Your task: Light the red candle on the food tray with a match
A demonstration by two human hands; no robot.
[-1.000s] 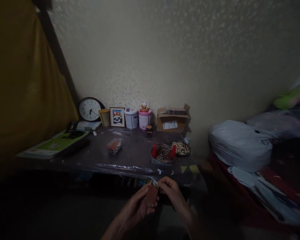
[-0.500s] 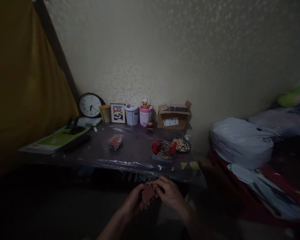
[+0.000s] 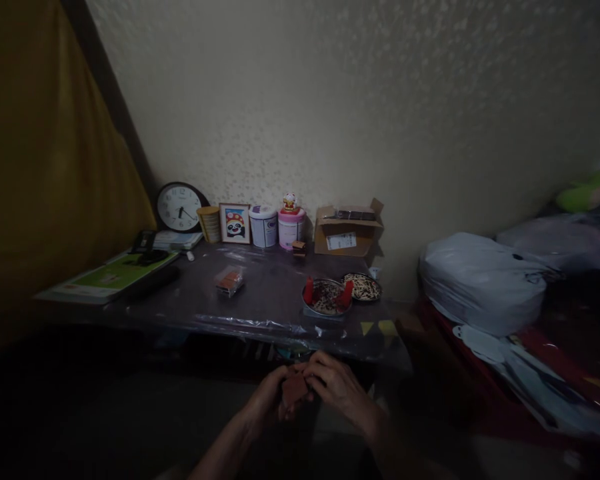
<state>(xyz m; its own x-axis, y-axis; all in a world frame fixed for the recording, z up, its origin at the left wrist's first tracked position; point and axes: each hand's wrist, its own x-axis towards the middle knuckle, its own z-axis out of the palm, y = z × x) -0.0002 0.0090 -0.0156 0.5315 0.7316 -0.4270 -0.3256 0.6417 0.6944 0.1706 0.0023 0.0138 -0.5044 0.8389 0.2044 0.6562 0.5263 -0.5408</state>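
Observation:
My left hand [image 3: 271, 393] holds a small reddish-brown matchbox [image 3: 295, 388], its flat face tilted up towards me, just in front of the table edge. The fingers of my right hand [image 3: 333, 383] are bent and pressed together at the box's upper right edge. Whatever is between these fingertips is hidden. Beyond the hands on the table, a round dish [image 3: 307, 313] holds dark-tipped bits and two red bottle-like things [image 3: 309, 291]. Behind it, a dark plate [image 3: 379, 291] carries many pale thin sticks. A clear-wrapped pack of small orange-brown boxes [image 3: 229, 281] lies further left.
The table [image 3: 270, 300] has a plastic cover. Along the wall stand a clock [image 3: 180, 207], a framed panda picture [image 3: 235, 224], a white tub [image 3: 263, 227], a pink tub [image 3: 291, 230] and an open carton [image 3: 347, 240]. White bags [image 3: 480, 280] lie at the right.
Pale bits that showed between my right fingertips and the box are out of sight now. My right fingers have closed in against the box, which has turned slightly.

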